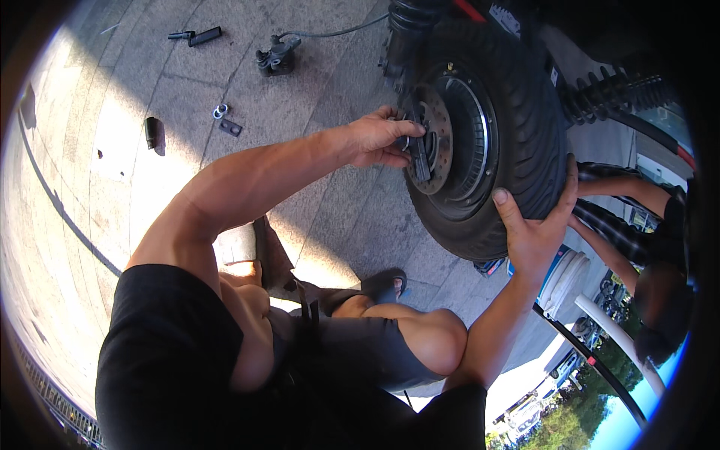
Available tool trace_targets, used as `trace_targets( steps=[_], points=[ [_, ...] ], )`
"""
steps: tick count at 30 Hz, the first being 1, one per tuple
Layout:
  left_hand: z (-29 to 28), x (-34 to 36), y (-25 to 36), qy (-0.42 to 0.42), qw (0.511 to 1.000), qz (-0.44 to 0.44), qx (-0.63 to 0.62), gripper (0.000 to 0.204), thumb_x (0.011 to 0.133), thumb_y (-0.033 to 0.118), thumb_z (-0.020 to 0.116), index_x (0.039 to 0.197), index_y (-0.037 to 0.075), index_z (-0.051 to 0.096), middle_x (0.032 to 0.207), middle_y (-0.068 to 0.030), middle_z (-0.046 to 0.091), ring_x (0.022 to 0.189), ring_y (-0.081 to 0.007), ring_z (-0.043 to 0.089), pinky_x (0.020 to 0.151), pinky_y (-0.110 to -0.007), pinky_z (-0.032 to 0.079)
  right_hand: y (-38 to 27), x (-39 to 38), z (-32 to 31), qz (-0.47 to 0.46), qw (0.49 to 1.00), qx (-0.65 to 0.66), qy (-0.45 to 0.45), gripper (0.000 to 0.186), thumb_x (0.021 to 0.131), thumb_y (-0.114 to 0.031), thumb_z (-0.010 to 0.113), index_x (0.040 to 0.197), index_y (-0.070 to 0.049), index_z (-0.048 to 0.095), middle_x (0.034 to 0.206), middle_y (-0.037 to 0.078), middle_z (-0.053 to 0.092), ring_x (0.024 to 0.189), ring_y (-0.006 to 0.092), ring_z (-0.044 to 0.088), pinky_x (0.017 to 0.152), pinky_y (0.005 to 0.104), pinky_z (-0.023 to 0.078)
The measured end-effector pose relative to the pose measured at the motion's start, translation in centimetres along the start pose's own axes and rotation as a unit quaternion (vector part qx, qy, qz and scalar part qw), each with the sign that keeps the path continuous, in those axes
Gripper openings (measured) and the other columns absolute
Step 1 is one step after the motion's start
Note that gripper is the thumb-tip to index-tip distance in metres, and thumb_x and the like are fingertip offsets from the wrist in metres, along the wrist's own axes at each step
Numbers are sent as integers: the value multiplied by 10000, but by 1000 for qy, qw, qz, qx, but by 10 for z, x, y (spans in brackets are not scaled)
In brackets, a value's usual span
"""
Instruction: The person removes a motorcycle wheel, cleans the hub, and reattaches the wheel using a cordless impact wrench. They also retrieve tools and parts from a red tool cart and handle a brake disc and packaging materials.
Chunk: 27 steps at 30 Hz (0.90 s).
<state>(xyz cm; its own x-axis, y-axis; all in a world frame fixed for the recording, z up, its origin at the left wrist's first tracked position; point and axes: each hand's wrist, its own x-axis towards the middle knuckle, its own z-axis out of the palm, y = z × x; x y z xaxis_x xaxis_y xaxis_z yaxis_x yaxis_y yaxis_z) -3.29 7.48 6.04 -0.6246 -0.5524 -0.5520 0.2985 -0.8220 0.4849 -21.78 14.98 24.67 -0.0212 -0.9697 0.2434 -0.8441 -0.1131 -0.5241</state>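
A wheel with a black, treaded tyre (491,232) and a drilled brake disc (444,154) stands in front of me on the right. My left hand (379,139) reaches to the hub, its thumb and fingers closed beside a dark metal bar (422,161) that crosses the disc. What sits in its grip is partly hidden by the fingers. My right hand (536,229) grips the tyre's near right side, thumb on the sidewall and fingers over the tread.
On the paving lie a brake caliper (277,58) on a hose, black tool pieces (204,36), a dark cylinder (152,133), a shiny nut-like ring (220,112) and a two-holed plate (230,128). Coil springs (611,94) flank the wheel. Another person's arms (622,195) are at right.
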Motion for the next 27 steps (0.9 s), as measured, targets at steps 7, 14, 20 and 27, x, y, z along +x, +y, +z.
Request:
trace_targets(
  steps=[7,14,20,27],
  points=[
    [3,2,-9,17,998,25,-47,699,775,142,718,1272,97,228,1111,-163,501,945,-267,606,805,-397,539,3,2,1,-24,1000,16,-5,932,688,-211,825,1419,-7,283,1392,207,376,1270,289,372,1083,379,260],
    [0,4,-23,13,991,46,-124,738,791,113,686,1316,109,168,1215,-178,432,1067,-288,547,818,-415,531,4,2,1,-12,1000,5,-3,940,681,-232,824,1418,-1,287,1391,192,383,1285,280,360,1092,380,240],
    [6,-2,-26,7,993,88,-74,842,818,113,653,1401,99,45,1259,-197,428,1114,-303,526,889,-471,491,3,1,0,8,1000,2,-3,942,652,-167,829,1412,-17,295,1386,201,387,1277,296,382,1083,389,271],
    [11,-8,-29,100,989,110,-23,744,774,119,661,1349,77,189,1034,-146,512,902,-223,563,711,-375,486,7,1,-1,17,999,-32,1,966,621,-151,826,1422,-50,295,1402,184,389,1306,319,364,1093,411,258]
  ],
)
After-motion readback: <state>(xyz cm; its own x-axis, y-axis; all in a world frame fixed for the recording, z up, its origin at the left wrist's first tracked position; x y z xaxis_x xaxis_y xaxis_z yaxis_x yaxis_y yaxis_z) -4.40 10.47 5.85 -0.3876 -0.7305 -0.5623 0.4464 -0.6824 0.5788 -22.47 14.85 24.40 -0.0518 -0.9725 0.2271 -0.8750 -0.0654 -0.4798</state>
